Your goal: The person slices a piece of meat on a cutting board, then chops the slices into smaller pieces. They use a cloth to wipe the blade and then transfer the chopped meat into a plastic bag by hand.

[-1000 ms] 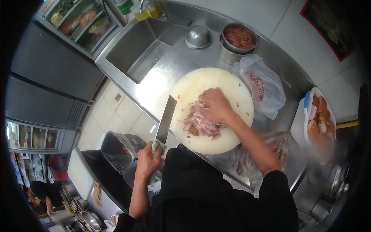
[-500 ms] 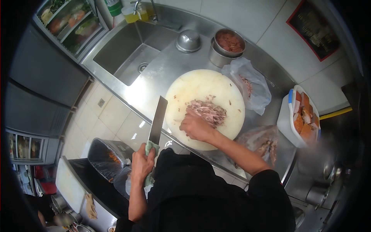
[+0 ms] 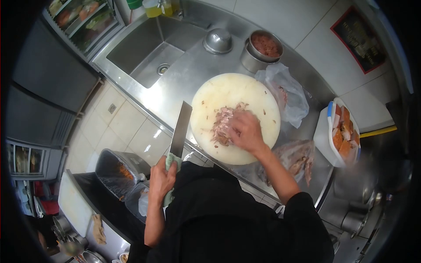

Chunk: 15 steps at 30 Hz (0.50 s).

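Note:
My left hand is closed round the handle of a cleaver, with a pale green cloth wrapped about the grip. The wide blade points up and away, just left of the round white cutting board. Over the board, my right hand rests on the right side of a pile of chopped meat, its fingers curled but smeared by motion. Whether any meat is gripped in them I cannot make out. Small scraps lie scattered about the board.
Behind the board stand an upturned metal bowl, a pot of minced meat and a plastic bag. A second bag with meat and a white tub of browned meat lie right. A sink and bin are left.
My right hand has moved right and a little up, from the pile's left side to its right. The pile has shifted left and is more bunched. My left hand still holds the cleaver.

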{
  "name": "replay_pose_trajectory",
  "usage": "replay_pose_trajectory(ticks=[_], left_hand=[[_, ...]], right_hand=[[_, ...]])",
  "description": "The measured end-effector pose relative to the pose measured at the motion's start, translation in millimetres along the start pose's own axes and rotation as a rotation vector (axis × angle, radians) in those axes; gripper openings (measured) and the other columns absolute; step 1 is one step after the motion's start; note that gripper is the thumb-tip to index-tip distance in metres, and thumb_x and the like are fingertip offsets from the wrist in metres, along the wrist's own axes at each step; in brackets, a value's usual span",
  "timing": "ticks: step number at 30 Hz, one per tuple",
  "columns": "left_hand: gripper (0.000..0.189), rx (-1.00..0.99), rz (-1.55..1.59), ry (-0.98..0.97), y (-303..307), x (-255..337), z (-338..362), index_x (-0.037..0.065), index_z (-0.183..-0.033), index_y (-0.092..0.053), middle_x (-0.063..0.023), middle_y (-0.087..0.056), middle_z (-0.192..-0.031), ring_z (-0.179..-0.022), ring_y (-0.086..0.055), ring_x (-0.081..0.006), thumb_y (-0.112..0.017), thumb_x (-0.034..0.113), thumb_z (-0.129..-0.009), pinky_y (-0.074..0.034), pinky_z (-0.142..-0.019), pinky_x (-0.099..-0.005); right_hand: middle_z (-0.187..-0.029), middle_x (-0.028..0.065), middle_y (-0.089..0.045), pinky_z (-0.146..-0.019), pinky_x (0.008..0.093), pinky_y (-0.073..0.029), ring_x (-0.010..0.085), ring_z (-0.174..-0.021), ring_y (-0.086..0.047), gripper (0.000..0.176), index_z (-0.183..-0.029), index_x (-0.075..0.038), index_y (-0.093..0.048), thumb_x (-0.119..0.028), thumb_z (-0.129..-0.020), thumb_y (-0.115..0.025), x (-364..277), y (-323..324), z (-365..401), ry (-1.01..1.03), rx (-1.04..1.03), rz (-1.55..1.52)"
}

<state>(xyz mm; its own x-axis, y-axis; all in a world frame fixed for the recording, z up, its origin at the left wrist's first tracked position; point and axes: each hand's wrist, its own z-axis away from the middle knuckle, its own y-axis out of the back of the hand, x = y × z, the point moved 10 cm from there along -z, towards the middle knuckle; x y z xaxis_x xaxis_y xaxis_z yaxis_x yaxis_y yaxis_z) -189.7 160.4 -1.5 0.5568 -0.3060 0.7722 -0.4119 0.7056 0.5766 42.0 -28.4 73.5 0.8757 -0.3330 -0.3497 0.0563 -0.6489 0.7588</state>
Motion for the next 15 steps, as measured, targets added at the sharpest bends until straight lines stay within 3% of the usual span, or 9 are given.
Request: replay_pose_trajectory(ticks=[2,9,15], left_hand=[[0.027,-0.018,-0.025,0.008,-0.3,5.2,-0.5,-0.003,-0.089,-0.059,-0.0274,-0.059,-0.065,-0.068,-0.062,-0.0473,-0.063,0.023,-0.091,-0.047,-0.065,-0.0496],[0.027,-0.040,-0.077,-0.054,-10.6,16.0,-4.1,-0.003,-0.089,-0.059,-0.0270,-0.058,-0.063,-0.067,-0.062,-0.0479,-0.063,0.024,-0.091,-0.048,-0.066,-0.0507],[0.027,-0.054,-0.062,-0.043,-19.6,16.5,-4.7,-0.003,-0.090,-0.060,-0.0264,-0.058,-0.062,-0.065,-0.062,-0.0462,-0.062,0.023,-0.091,-0.048,-0.065,-0.0495]], right_hand=[[-0.093,0.0103,-0.063,-0.080,0.0425,-0.051,0.0290,-0.094,-0.061,0.022,-0.098,-0.007,-0.070,-0.011,-0.076,-0.072,-16.8,-39.9,29.2,-0.002,-0.316,-0.052],[-0.090,0.0094,-0.062,-0.074,0.0407,-0.054,0.0270,-0.090,-0.062,0.021,-0.091,-0.005,-0.064,-0.010,-0.072,-0.070,-21.6,-63.4,57.5,-0.037,-0.281,0.043],[-0.090,0.0105,-0.061,-0.075,0.0413,-0.055,0.0282,-0.091,-0.062,0.019,-0.093,-0.005,-0.064,-0.004,-0.073,-0.066,-24.7,-63.3,65.3,-0.081,-0.295,-0.074]])
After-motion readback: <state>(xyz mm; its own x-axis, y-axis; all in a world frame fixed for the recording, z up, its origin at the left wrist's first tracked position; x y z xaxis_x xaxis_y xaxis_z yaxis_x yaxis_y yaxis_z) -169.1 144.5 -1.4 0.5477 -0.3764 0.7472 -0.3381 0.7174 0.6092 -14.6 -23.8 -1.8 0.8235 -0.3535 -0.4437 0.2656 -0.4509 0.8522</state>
